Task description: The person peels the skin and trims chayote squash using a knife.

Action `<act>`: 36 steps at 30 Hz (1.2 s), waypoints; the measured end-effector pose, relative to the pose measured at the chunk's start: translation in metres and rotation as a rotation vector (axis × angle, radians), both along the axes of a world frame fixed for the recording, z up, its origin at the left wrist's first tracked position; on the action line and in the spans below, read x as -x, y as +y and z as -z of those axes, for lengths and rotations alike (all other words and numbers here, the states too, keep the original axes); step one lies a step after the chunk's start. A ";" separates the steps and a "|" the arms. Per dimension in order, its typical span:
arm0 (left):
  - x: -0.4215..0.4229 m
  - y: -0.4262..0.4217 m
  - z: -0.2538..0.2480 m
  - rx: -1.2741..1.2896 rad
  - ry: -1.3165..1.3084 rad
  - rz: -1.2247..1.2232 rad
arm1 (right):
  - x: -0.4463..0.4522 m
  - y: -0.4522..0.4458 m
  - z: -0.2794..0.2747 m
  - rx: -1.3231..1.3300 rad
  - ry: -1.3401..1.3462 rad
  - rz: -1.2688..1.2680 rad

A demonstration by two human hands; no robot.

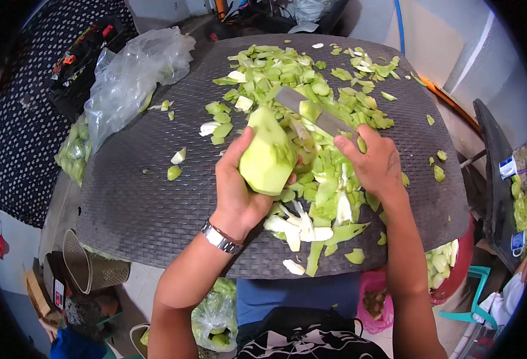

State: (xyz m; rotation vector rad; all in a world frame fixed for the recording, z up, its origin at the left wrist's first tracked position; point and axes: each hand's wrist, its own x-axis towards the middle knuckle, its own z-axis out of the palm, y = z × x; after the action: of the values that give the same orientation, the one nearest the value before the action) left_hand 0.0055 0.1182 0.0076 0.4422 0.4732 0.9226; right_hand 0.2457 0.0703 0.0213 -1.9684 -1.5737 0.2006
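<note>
Left hand (242, 182), at frame centre, is cupped palm up, grasping a peeled green fruit (268, 157), narrow end toward the top of the frame. Right hand (372, 160), right of centre, is clenched on a knife (331, 124), its blade angled toward upper left, a green piece (309, 110) on it. The fruit hides most left fingertips; the right hand covers most of the handle. Both arms are cut off at the lower edge.

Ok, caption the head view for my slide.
Left hand holds a peeled green fruit, right hand a knife, above a table strewn with peelings.
</note>
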 end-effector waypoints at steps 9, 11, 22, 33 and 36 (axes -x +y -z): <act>0.000 -0.001 0.006 0.003 -0.072 0.049 | 0.052 -0.020 0.015 -0.280 -0.090 -0.471; 0.000 -0.002 0.009 -0.035 -0.085 0.062 | 0.051 -0.019 0.019 -0.269 -0.082 -0.474; 0.001 -0.001 0.003 -0.056 -0.053 0.117 | 0.014 -0.007 0.009 -0.087 -0.059 -0.288; 0.003 0.002 0.007 -0.028 -0.117 0.105 | 0.042 -0.021 0.006 -0.261 -0.048 -0.488; 0.002 0.000 0.004 -0.036 -0.107 0.099 | 0.042 -0.020 0.011 -0.252 -0.077 -0.524</act>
State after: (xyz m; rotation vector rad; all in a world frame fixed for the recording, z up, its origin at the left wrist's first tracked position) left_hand 0.0033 0.1185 0.0040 0.4431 0.3349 0.8560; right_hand 0.2032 0.0501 0.0106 -1.3610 -2.0326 0.1261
